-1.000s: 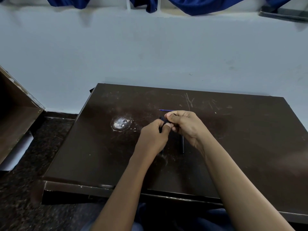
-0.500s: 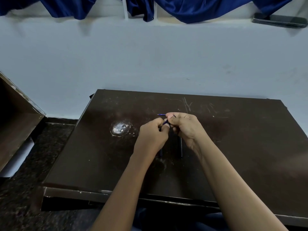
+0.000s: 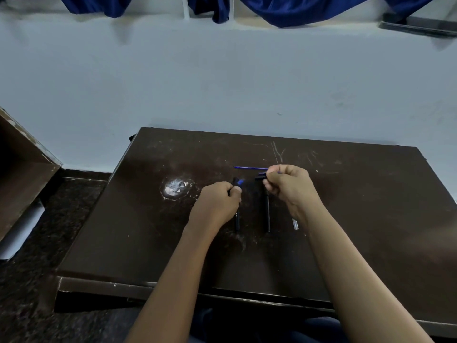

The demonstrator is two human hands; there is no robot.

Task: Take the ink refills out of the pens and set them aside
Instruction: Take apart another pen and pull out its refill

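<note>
Over the table [image 3: 148,231], a pen [image 3: 235,182] is gripped in the left hand [image 3: 217,201], its cap [image 3: 260,176] pinched in the right hand [image 3: 289,186], to open it.

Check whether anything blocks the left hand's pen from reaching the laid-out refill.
Nothing visible. Bare table lies between the pen in the left hand and the blue refill; the right hand covers only its right end.

We are looking at a dark table [image 3: 371,206] bearing a whitish patch [image 3: 176,188] on its left half, a pale wall [image 3: 222,82] rising behind it, blue cloth [image 3: 296,8] hanging along the far top, a dark tray [image 3: 420,26] sitting far right, and a brown wooden cabinet [image 3: 22,184] standing left.
</note>
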